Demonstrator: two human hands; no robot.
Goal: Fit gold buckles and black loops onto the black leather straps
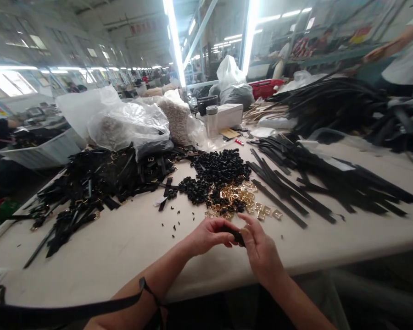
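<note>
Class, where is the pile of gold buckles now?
In the head view, the gold buckles lie slightly right of centre, just beyond the right hand, with small black loops behind them and black straps to their right.

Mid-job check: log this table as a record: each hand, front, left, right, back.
left hand: holding a black piece
right hand: fingers on the same piece
front: gold buckles, then small black loops
left: heaped black straps, some buckled
right: black strips
back: plastic bags, clear jar
</note>
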